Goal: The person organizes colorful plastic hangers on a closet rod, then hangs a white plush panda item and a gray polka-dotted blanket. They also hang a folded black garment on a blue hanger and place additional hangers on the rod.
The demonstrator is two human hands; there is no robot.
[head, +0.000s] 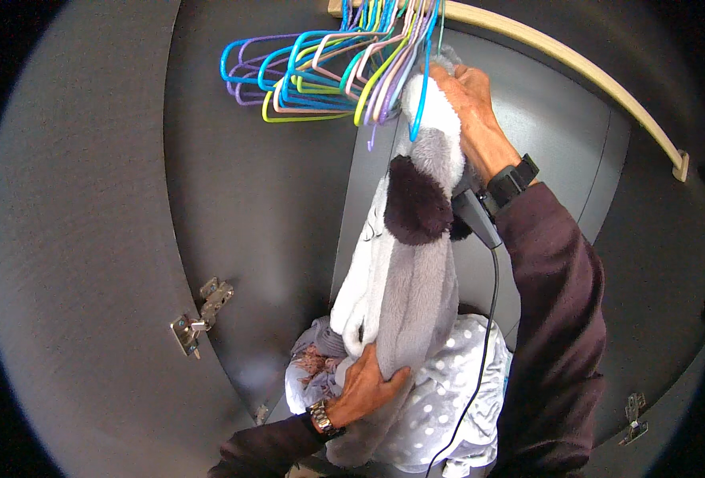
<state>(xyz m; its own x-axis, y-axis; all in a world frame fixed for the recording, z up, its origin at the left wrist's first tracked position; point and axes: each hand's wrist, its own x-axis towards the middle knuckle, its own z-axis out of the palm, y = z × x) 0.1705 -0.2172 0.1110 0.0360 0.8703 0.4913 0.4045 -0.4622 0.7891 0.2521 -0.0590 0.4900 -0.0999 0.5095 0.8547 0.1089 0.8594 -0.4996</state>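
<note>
A plush grey and white garment (pixel 415 287) with a dark brown fluffy patch hangs down in front of me. My right hand (pixel 463 89) grips its top beside the plastic hangers, its fingers partly hidden by fabric. Lower down, my left hand (pixel 367 382) holds the grey plush, thumb on the front. Blue, purple, green and pink plastic hangers (pixel 359 71) hang bunched left of my right hand. A dark grey device (pixel 477 218) with a black cable is near my right wrist, partly behind the garment.
A curved-looking wooden rail (pixel 567 51) crosses the top right of the dark cabinet. Metal hinges (pixel 194 325) sit on its left side, and another hinge (pixel 634 418) at lower right. Below lie a grey polka-dot cloth (pixel 448 406) and a patterned cloth (pixel 304 382).
</note>
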